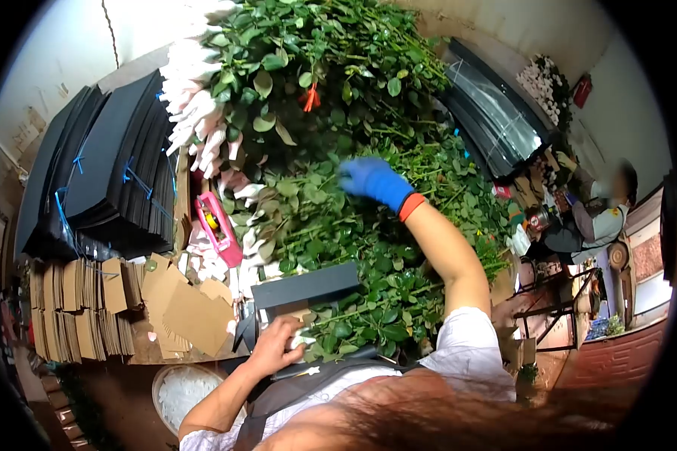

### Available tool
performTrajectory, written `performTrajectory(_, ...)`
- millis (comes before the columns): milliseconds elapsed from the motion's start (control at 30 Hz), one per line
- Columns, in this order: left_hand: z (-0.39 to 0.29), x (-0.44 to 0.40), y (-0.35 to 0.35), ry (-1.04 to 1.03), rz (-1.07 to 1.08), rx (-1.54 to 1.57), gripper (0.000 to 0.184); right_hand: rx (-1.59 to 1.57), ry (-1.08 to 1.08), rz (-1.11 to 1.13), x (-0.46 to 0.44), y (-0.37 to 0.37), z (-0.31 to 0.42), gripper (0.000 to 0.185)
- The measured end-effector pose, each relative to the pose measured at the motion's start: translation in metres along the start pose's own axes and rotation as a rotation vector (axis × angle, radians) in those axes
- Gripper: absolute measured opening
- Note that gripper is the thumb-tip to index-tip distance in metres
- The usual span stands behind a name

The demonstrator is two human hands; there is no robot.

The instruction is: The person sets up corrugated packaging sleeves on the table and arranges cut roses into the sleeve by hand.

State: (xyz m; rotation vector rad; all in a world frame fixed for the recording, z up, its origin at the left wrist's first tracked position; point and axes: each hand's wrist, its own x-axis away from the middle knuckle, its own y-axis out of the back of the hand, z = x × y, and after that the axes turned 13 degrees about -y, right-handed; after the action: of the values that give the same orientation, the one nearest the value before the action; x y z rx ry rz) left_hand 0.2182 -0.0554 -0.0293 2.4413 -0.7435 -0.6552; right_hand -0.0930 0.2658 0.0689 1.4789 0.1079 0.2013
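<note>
Hair (459, 413) lies nearest; rose stems (323, 240) run crosswise under right hand (372, 180), beyond left hand (275, 343); can't tell either's grip.

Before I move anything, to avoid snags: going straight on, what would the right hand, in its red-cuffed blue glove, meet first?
Probably the green leafy stems just beyond the right hand; the depth between them is unclear.

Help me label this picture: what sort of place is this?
Probably a flower-packing room: piles of leafy stems, stacks of brown cardboard, and a pink tape dispenser beside the stems.
</note>
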Motion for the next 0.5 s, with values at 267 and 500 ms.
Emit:
performTrajectory(267,0.008,0.003,-0.008,0.05,-0.002,0.047,0.046,0.478,0.108,-1.011,-0.131,0.184,0.037,0.06)
performTrajectory(500,0.02,0.007,-0.015,-0.029,-0.042,-0.01,0.048,0.19,0.065,-0.983,-0.191,0.143,0.029,0.037)
